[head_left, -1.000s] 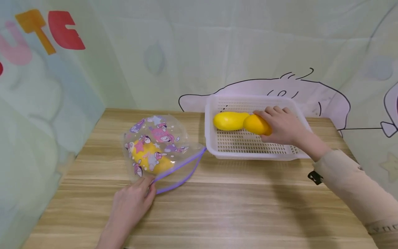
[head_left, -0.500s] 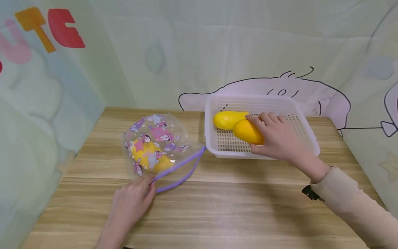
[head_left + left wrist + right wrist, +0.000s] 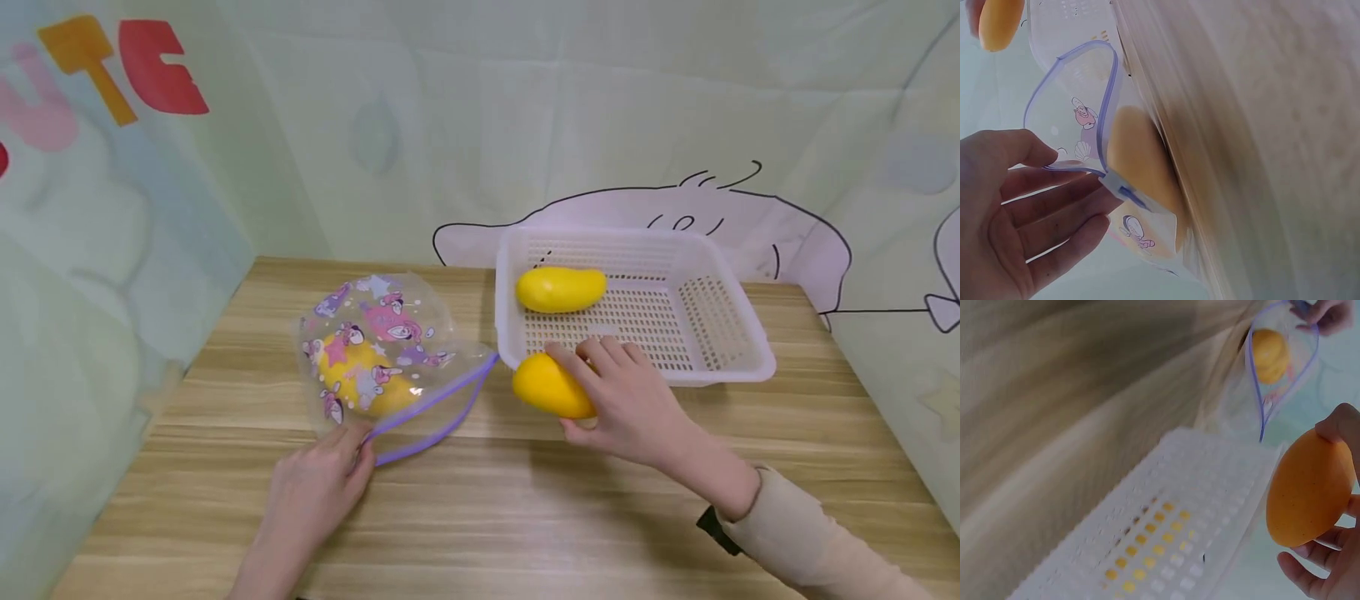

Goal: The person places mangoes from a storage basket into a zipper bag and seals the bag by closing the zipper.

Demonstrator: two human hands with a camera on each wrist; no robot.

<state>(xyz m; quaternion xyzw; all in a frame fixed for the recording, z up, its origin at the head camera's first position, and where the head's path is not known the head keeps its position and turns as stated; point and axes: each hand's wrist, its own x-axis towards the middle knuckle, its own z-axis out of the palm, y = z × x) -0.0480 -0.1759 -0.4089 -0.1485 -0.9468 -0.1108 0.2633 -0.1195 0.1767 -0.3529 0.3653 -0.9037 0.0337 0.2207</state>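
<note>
My left hand (image 3: 322,475) pinches the purple-edged rim of a clear zip bag (image 3: 397,329) printed with cartoon figures and stars. The bag's mouth gapes toward the right, and a yellow-orange mango (image 3: 1138,150) lies inside it on the table. In my right hand (image 3: 630,404) is another orange-yellow mango (image 3: 551,386), gripped between thumb and fingers and held up in front of the white basket's near left corner. A third, brighter yellow mango (image 3: 558,289) lies at the left inside the basket. The right wrist view shows the held mango (image 3: 1310,487) apart from the basket wall.
The white perforated plastic basket (image 3: 712,375) stands at the back right of the wood-grain table (image 3: 525,517), close to the bag's right corner. Behind the table hangs a printed cloth backdrop (image 3: 465,125). A dark strap (image 3: 717,531) shows at the right wrist.
My right hand has lifted the orange-yellow mango out of the basket and carried it left and toward me, over the front rim. The left hand and the bag have stayed put.
</note>
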